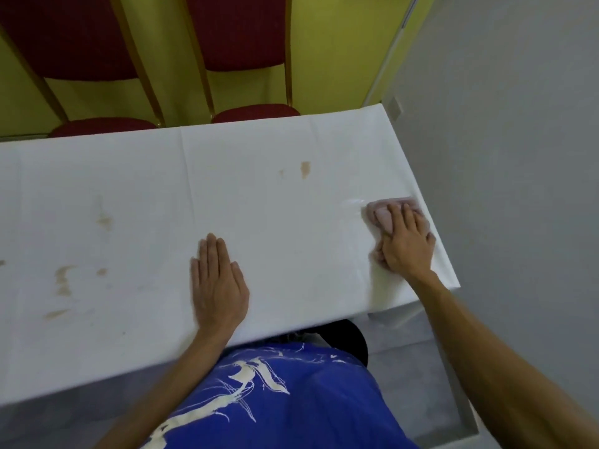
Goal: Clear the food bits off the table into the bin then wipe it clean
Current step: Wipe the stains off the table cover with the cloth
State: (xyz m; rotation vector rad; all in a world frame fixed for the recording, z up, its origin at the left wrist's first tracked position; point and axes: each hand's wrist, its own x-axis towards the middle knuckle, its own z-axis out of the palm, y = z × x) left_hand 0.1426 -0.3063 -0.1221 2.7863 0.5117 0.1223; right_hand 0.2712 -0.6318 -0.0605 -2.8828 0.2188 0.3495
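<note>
White-covered table [291, 205] runs L to R across the view, w/ its R end in frame. The person stands at the near edge, close to the near-R corner, in a blue shirt w/ white print [291, 400]. L hand [217, 283] lies flat, palm down, on the tabletop just inside the near edge, about mid-table; fingers are straight and together, thumb alongside, holding nothing. R hand [406, 246] reaches fwd to the R edge, roughly halfway btwn the near-R and far-R corners, and presses down on a crumpled pink cloth [381, 212]. Its fingers lie stretched out and a bit spread over the cloth, which bunches out past the fingertips and by the thumb; can't tell if the thumb hooks any fabric. A small glossy patch [351, 200] shows on the cover just L of the cloth. Brownish stains mark the table: one blotch [305, 169] twd the far edge R of centre, a faint smear [104, 220] L of centre, and a cluster [63, 280] plus a streak [55, 314] nearer the L side and near edge, all well apart from both hands. Two red chairs w/ gold frames [81, 37] [240, 30] stand just beyond the far edge, seats tucked up to it, w/ a yellow-green surface behind them. Grey wall [502, 124] sits off the R end.
</note>
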